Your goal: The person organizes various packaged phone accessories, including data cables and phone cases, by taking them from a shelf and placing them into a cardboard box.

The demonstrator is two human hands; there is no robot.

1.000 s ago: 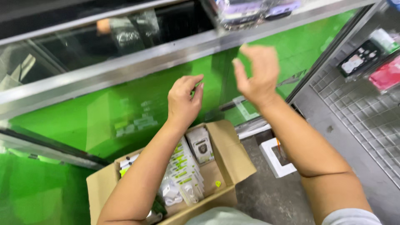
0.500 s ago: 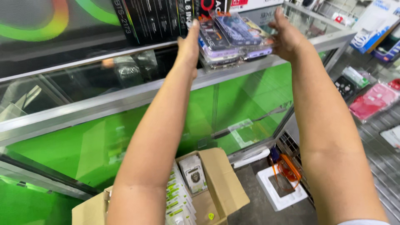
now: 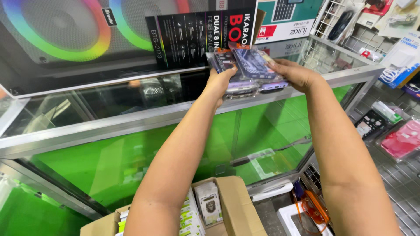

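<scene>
Both my arms reach up to a stack of clear-wrapped purple phone cases (image 3: 251,70) lying on top of a glass display counter (image 3: 131,118). My left hand (image 3: 221,81) grips the left side of the stack, thumb on top. My right hand (image 3: 293,74) holds the right side, fingers over the top pack. The lower packs of the stack rest on the counter's glass top.
An open cardboard box (image 3: 232,205) with several small white packages sits on the floor below. A black box (image 3: 197,35) and a speaker with rainbow rings (image 3: 61,26) stand behind the stack. Wire racks (image 3: 385,122) with packaged goods hang at right. An orange object (image 3: 313,209) lies on the floor.
My hands rose from above the cardboard box to the counter top and closed on the stack of phone cases. The view tilted upward.
</scene>
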